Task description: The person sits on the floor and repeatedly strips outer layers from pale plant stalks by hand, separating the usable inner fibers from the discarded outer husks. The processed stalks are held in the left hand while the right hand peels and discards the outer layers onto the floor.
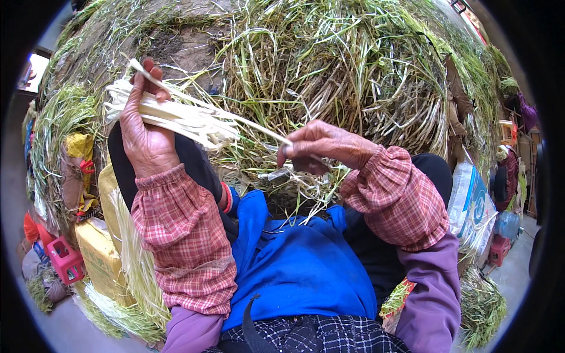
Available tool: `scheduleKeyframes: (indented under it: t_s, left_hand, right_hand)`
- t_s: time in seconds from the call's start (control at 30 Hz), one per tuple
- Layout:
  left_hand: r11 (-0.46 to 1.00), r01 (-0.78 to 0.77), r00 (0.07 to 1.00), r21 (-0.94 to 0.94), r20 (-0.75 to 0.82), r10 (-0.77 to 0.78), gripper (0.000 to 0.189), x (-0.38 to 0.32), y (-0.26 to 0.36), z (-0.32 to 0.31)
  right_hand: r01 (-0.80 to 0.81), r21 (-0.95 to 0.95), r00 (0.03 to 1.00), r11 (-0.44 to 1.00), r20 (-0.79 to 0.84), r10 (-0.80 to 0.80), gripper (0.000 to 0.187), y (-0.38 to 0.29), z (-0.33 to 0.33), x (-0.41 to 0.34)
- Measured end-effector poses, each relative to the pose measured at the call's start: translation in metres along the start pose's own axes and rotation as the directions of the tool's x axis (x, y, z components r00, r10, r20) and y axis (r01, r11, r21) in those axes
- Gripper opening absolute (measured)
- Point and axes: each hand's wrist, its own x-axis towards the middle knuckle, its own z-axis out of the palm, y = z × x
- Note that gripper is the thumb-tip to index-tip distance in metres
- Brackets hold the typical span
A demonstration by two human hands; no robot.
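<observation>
A bundle of pale, whitish plant stalks (176, 117) rests across my left hand (148, 128), with the thumb pressed over it. One longer stalk (229, 115) runs from the top of that hand down to my right hand (320, 148), whose thumb and fingers pinch its end. Below and beyond both hands lies a big heap of green and brown stalks with roots (335, 79). Loose trimmings and thin strips (304, 185) hang and lie just under my right hand. A blue apron (300, 264) covers my lap.
Long peeled stalks (137, 256) lean against a yellow sack (101, 260) at my left. A pink plastic stool (66, 260) stands farther left. To the right are a white-and-blue sack (470, 203), a water jug (507, 225) on a red stool (499, 250), and a green bundle (481, 304).
</observation>
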Motion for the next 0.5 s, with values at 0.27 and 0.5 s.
scheduleKeyframes:
  t_s: [0.27, 0.5]
  left_hand:
    - [0.966, 0.201, 0.966, 0.163, -0.195, -0.168, 0.028, -0.015, -0.068, 0.012]
    - [0.966, 0.258, 0.948, -0.015, -0.190, -0.256, 0.013, -0.010, -0.069, 0.002]
  right_hand:
    - [0.208, -0.147, 0.929, 0.967, -0.282, -0.242, 0.035, -0.023, 0.003, 0.034]
    - [-0.009, -0.137, 0.914, 0.990, -0.404, -0.047, 0.049, -0.015, -0.031, 0.073]
